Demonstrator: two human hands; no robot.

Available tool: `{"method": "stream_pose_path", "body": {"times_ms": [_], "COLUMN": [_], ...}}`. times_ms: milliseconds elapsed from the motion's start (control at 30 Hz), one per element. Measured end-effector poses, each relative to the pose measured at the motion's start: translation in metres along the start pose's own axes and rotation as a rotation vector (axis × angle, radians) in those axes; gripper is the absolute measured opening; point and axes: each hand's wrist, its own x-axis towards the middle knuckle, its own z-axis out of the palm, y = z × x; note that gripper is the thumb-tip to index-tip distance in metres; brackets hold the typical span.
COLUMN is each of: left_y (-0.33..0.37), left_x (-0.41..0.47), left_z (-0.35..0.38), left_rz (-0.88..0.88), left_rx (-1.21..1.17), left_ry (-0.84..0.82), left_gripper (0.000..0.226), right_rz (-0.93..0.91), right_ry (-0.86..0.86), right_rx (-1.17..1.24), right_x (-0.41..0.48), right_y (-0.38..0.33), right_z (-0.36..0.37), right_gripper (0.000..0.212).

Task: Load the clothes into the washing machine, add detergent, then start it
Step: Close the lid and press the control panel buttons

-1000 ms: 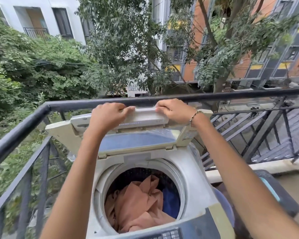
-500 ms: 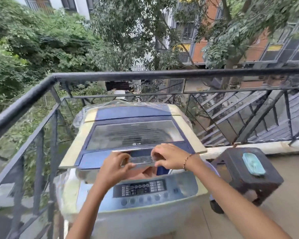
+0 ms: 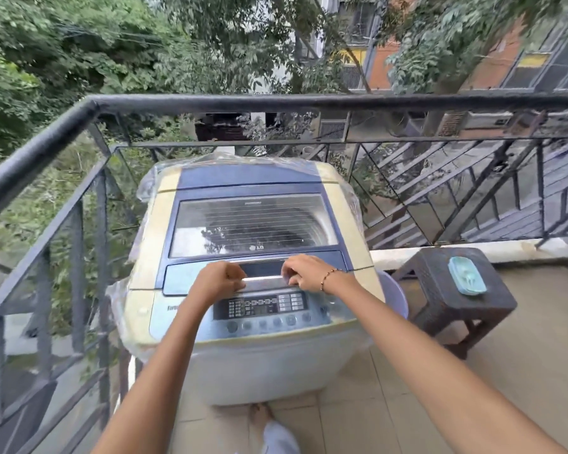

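Head view: lid (image 3: 253, 224) lies flat, handle toward person.

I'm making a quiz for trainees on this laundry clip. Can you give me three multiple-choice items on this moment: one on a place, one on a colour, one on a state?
1. Where does the stool stand?
A. to the right of the washing machine
B. to its left
C. on top of it

2. What colour is the dish on the stool?
A. red
B. pale teal
C. black

3. How is the lid?
A. fully raised
B. taken off
C. down over the tub

Answers:
1 A, the stool stands on the floor beside the machine's right side.
2 B, the small dish on the dark stool top is pale teal.
3 C, the lid lies flat, with the left hand and right hand both at its front handle, just above the control panel.
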Motion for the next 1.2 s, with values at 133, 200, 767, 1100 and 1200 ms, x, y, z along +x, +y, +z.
{"method": "stream_pose_path", "body": {"times_ms": [133, 200, 767, 1100, 1200], "left_y": [0.005, 0.005, -0.006, -0.008, -0.011], "left_x": [0.008, 0.014, 0.035, 0.031, 0.034], "left_z": [-0.005, -0.008, -0.013, -0.011, -0.012], "left_rz": [-0.044, -0.068, -0.097, -0.09, -0.09], "left_rx": [-0.007, -0.043, -0.199, -0.243, -0.265], "left_ry": [-0.067, -0.121, -0.261, -0.239, -0.266], "left_gripper": [0.019, 0.015, 0.009, 0.013, 0.021], "right_rz": [0.04, 0.044, 0.068, 0.14, 0.144], "right_ry": [-0.025, -0.052, 0.247, 0.621, 0.598], "right_rx": [0.039, 0.036, 0.202, 0.178, 0.177], "right_x": [0.01, 0.016, -0.002, -0.078, -0.09], "right_y": [0.002, 0.004, 0.008, 0.054, 0.062], "right_z": [0.002, 0.0, 0.017, 0.042, 0.049], "right_gripper": [0.017, 0.019, 0.023, 0.037, 0.039]}}
